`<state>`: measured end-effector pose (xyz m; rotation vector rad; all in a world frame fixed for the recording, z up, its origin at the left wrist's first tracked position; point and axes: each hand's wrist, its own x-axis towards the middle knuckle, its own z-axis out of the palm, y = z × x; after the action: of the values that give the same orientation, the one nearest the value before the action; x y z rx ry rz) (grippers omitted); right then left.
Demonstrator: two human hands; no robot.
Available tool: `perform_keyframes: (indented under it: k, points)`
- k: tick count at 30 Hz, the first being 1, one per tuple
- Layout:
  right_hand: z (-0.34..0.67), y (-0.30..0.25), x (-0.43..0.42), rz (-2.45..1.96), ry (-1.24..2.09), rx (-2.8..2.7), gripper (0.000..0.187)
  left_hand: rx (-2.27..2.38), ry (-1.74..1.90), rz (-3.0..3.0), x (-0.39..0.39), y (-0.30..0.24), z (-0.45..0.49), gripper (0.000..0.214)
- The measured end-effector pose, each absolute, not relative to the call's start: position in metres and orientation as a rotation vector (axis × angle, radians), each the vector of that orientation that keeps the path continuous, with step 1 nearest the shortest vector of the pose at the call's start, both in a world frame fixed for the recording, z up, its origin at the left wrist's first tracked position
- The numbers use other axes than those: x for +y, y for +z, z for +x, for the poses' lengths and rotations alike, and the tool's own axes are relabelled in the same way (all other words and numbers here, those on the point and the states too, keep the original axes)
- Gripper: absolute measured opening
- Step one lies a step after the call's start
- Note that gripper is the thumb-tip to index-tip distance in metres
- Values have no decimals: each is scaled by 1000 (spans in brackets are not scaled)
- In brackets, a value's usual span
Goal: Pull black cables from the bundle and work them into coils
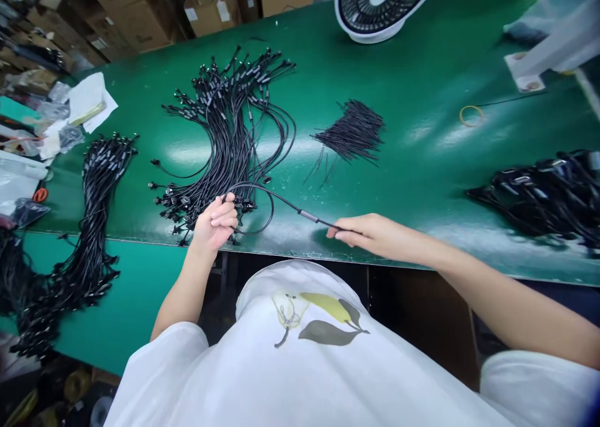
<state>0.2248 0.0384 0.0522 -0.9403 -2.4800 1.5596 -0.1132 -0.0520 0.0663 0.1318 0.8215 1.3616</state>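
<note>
A thin black cable (281, 199) with a grey sleeve near its right end runs between my two hands at the table's front edge. My left hand (217, 222) is closed on the cable, which loops out from its fingers. Further right, my right hand (363, 232) pinches the cable's other end, beyond the sleeve; the tip is hidden by the fingers. Just behind my left hand lies a large heap of similar black cables (229, 127) with connectors at both ends. Right of that heap rests a pile of short black ties (354, 130).
A white fan (370, 38) stands at the back. Bundled black cables (539, 195) lie at the right, and another cable bundle (100, 189) lies at the left. A yellow ring (471, 107) and a white metal bracket (525, 74) are at the right rear. Papers (91, 102) sit at the left.
</note>
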Motion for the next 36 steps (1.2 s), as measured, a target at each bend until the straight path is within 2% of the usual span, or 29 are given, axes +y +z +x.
perform_keyframes:
  k: [5,8,13,17,25,28,31,34,36]
  points:
    - [228,43,61,-1361,1340,-1782,39,878,1374,98,-58,70,-122,37]
    - [224,33,61,-1328,1111,-2093,38,886,1441,128,-59,69,-121,30]
    - [205,31,29,-1220,288,-2727,42,970,1466,287,-47,65,-110,19]
    - [196,46,14,-1008,105,-2886,39,1018,1448,344,-39,61,-102,28]
    - [186,48,12,-903,164,-2959,36,979,1479,281,-37,60,-102,20]
    - [174,47,9,-841,293,-3087,30,1073,1456,508,-35,54,-88,20]
    - [157,58,12,-681,504,-3110,27,1190,1250,953,-39,46,-68,25]
    - [143,68,27,-681,768,-2817,26,1258,956,1234,-45,41,-57,26]
    - [137,64,39,-767,955,-2446,26,1199,941,1188,-47,41,-56,30]
